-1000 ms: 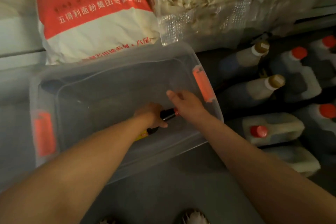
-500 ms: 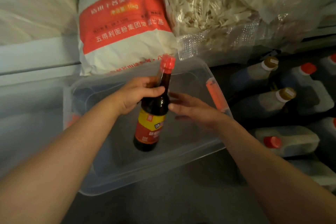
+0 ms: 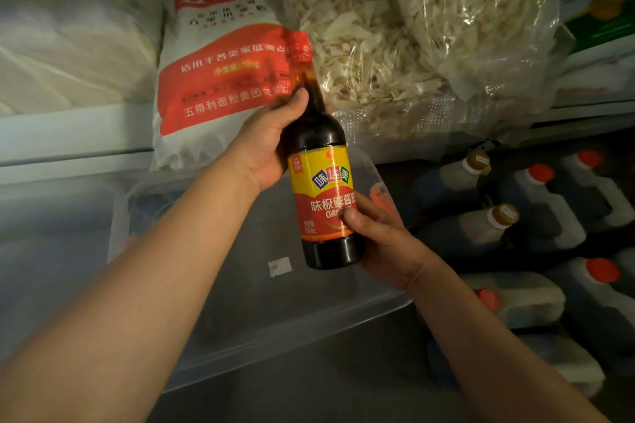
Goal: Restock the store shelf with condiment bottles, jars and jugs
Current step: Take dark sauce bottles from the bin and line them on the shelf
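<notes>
Now a dark glass soy-sauce bottle with a red cap and a yellow-and-red label (image 3: 323, 182) is held upright in the air above the clear plastic storage bin (image 3: 192, 330), whereas a second ago it lay at the bin's bottom and half a second ago it was only partly raised. Its shoulder and neck are gripped by the left hand (image 3: 271, 144), thumb curled across the front; its lower body is pinched by the right hand (image 3: 381, 240), thumb pressed on the label. The bottle has thus been lifted out, and the bin appears to hold nothing more, so placing on the shelf is judged to be the step in hand.

The bin rests on a grey floor, against a low white shelf edge (image 3: 68, 134). On that shelf a white-and-red flour sack (image 3: 220, 79) and clear bags of pale dried strips (image 3: 395, 45) are stacked. To the right, dim rows of plastic jugs with red and brown caps (image 3: 536, 216) are seen.
</notes>
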Available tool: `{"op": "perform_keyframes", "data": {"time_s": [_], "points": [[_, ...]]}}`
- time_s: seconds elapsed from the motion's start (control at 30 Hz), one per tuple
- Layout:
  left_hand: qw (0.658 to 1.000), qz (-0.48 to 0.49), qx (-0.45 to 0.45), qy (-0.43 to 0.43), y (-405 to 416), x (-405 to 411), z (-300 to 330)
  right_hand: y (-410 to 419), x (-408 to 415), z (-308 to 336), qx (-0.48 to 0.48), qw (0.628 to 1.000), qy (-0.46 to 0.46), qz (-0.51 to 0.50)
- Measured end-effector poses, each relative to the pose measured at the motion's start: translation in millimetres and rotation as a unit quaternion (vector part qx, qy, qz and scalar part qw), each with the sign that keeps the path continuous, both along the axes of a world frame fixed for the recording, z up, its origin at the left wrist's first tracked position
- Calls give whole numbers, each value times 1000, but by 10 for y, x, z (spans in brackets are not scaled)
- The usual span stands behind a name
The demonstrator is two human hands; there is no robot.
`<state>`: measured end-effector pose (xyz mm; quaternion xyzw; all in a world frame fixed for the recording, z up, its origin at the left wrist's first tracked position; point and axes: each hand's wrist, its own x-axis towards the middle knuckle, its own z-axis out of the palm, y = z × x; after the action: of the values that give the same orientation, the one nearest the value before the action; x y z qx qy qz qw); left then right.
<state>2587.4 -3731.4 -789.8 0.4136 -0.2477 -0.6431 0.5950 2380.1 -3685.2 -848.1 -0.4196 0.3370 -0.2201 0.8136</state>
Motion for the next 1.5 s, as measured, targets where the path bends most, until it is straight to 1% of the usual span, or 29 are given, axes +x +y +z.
{"op": "perform_keyframes", "data": {"time_s": [0.07, 0.13, 0.23, 0.53, 0.7, 0.83, 1.0, 1.2, 1.37, 1.5], "points": [[996, 2, 23, -83, -55, -51, 39, -19, -6, -15, -4, 999, 18, -32], [985, -20, 46, -165, -75, -85, 36, -56, -24, -64, -11, 996, 43, -75], [971, -37, 72, -226, -62, -117, 59, -70, -64, -138, -8, 995, 50, -83], [962, -16, 91, -259, -104, -36, 19, -103, 38, -251, 22, 998, 32, -49], [966, 0, 95, -239, -176, -19, -42, -132, 122, -303, 30, 995, 51, -76], [962, 11, 142, -233, -130, -48, 124, 68, 219, -101, 61, 992, 39, -101], [952, -12, 186, -241, 81, -71, 795, 438, 237, 612, 107, 988, 19, -114], [945, -33, 226, -233, 398, -233, 1937, 876, 80, 1922, 151, 979, 16, -133], [942, -63, 229, -237, 522, -386, 3292, 1037, -116, 3348, 164, 977, 33, -130], [940, -82, 214, -254, 485, -480, 4564, 1021, -202, 4554, 132, 984, 30, -111]]}}
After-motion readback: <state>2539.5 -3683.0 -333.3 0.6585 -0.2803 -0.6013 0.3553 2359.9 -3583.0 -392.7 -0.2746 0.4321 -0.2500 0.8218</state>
